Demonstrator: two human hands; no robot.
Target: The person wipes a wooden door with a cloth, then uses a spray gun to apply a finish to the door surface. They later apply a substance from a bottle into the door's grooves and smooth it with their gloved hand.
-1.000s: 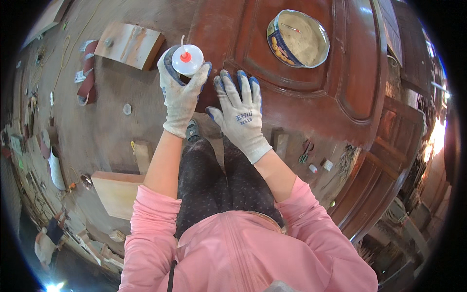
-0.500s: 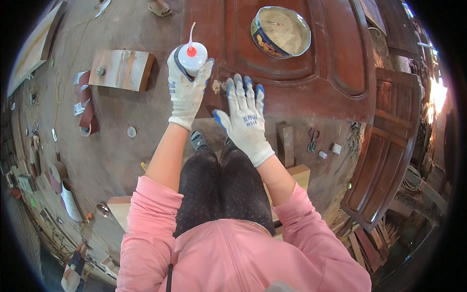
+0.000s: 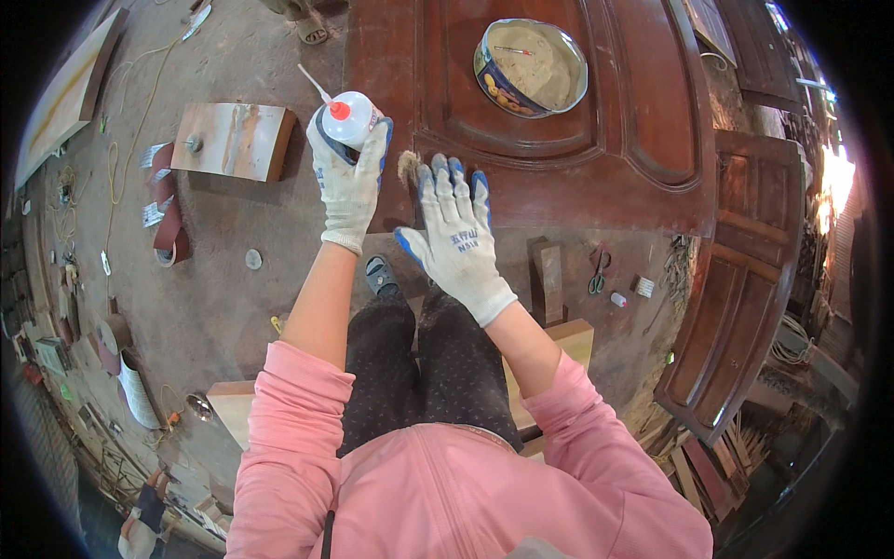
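Note:
My left hand point(image 3: 346, 182), in a white work glove with blue-grey palm, is wrapped round a white glue bottle point(image 3: 353, 116) with a red collar and a long thin nozzle tilted up to the left. My right hand point(image 3: 456, 228), gloved the same way, lies flat with its fingers stretched over the near edge of a brown panelled wooden door point(image 3: 559, 186). A small pale heap of sawdust point(image 3: 408, 166) sits on the door just beyond its fingertips. Farther up the door rests a round tin point(image 3: 531, 70) of fine tan powder, with a thin red-and-white stick on top.
Left of me a wooden block point(image 3: 233, 140) and a curled strip of brown sandpaper point(image 3: 166, 210) lie on the floor. Scissors point(image 3: 599, 270) and a small white bottle point(image 3: 618, 299) are to the right. Another panelled door point(image 3: 736, 289) leans there. Someone's foot point(image 3: 312, 30) shows at the top.
My left hand and the bottle have shifted slightly left and down, and the nozzle now leans left. My right hand has slid a little left and toward me. The foot at the top has moved.

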